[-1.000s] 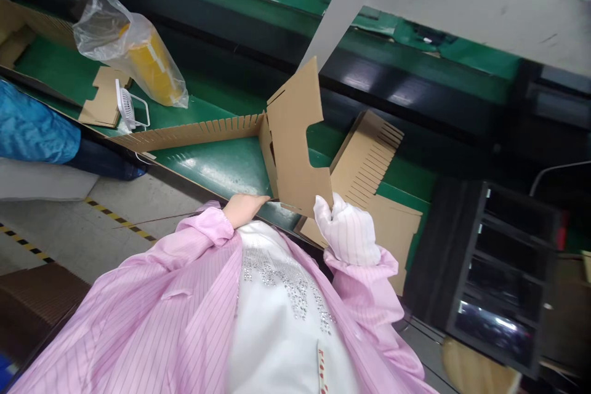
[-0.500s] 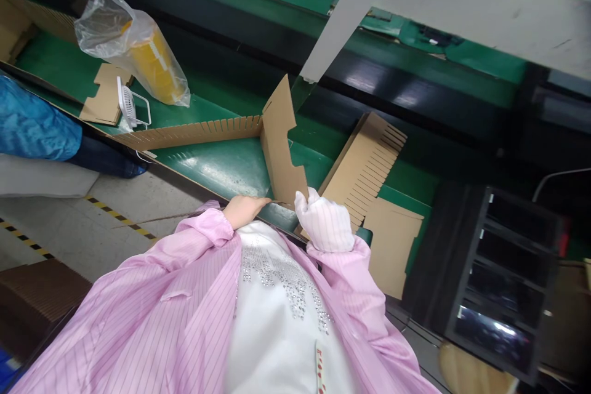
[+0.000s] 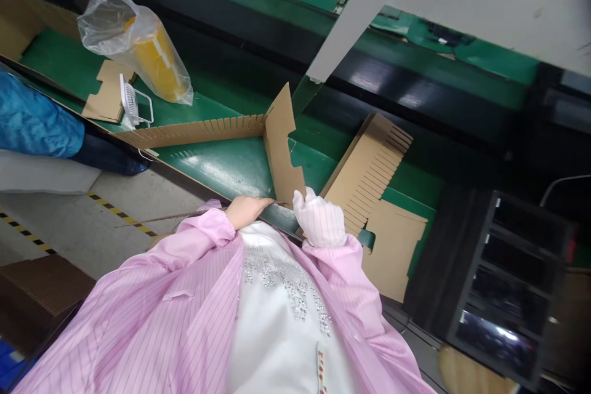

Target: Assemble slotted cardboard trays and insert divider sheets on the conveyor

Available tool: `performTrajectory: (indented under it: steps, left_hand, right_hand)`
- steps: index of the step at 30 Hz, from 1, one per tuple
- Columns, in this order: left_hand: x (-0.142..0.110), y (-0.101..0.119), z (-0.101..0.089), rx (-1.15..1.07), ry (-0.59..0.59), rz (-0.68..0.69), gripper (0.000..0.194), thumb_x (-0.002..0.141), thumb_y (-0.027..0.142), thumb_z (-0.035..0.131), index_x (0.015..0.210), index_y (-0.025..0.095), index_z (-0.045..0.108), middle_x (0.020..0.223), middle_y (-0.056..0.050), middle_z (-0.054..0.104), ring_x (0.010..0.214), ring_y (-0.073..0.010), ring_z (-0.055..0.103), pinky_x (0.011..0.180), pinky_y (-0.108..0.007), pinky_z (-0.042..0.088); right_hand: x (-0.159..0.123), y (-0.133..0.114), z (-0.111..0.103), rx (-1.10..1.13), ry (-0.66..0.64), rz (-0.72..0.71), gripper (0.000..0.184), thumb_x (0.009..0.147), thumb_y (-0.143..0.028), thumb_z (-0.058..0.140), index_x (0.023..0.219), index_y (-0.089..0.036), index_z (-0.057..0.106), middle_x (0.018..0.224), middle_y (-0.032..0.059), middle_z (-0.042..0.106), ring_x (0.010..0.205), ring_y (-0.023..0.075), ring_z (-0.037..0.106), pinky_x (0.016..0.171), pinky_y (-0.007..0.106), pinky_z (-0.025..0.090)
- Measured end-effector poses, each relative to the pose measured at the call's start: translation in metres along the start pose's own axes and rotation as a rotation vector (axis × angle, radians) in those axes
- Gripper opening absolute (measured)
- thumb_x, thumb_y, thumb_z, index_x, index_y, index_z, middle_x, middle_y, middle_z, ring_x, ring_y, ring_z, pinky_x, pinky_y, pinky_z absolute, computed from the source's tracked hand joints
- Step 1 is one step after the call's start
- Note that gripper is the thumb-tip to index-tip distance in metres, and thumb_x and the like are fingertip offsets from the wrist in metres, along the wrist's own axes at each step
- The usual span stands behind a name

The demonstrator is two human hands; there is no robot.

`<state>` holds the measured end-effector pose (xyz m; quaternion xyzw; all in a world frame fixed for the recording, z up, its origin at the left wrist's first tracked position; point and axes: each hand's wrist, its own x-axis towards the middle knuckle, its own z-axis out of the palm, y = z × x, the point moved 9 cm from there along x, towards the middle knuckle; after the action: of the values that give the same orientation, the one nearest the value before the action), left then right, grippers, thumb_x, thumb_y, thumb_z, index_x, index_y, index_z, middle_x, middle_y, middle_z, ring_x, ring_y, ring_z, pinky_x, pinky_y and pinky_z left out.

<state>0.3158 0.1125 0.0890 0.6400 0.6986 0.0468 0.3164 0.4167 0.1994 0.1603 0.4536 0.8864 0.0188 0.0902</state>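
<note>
A notched cardboard panel stands on edge on the green table, meeting a long slotted cardboard strip at a corner. My right hand, in a white striped glove, grips the panel's near lower corner. My bare left hand rests at the table's near edge, fingers together and touching the panel's bottom edge. Pink striped sleeves cover both arms.
A stack of slotted cardboard sheets lies to the right, over a flat cardboard sheet. A plastic bag with a yellow roll, a small white fan and a cardboard piece sit at the left. A blue-sleeved person is at far left. A dark rack stands right.
The cardboard panel has swung from facing me to edge-on, lowered against the slotted strip's end. My right hand moved left with it. My left hand stayed put.
</note>
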Motion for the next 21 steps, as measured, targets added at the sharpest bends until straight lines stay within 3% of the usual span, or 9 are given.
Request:
performTrajectory:
  steps: [9, 21]
  left_hand:
    - [0.0, 0.0, -0.002, -0.01, 0.015, 0.003, 0.04, 0.1, 0.029, 0.031, 0.132, 0.027, 0.053, 0.118, -0.003, 0.068, 0.104, -0.0185, 0.066, 0.089, -0.029, 0.05]
    - [0.002, -0.004, 0.003, -0.044, 0.017, -0.014, 0.04, 0.099, 0.03, 0.031, 0.133, 0.028, 0.053, 0.116, -0.005, 0.069, 0.102, -0.0209, 0.067, 0.087, -0.032, 0.05]
  right_hand:
    - [0.0, -0.002, 0.001, -0.016, -0.011, 0.007, 0.046, 0.099, -0.04, 0.027, 0.109, -0.012, 0.062, 0.066, 0.0096, 0.065, 0.06, 0.0198, 0.063, 0.051, 0.027, 0.023]
    - [-0.021, 0.005, 0.013, 0.038, 0.105, 0.015, 0.048, 0.097, -0.039, 0.032, 0.113, -0.007, 0.064, 0.057, 0.0087, 0.06, 0.052, 0.0161, 0.055, 0.05, 0.026, 0.023]
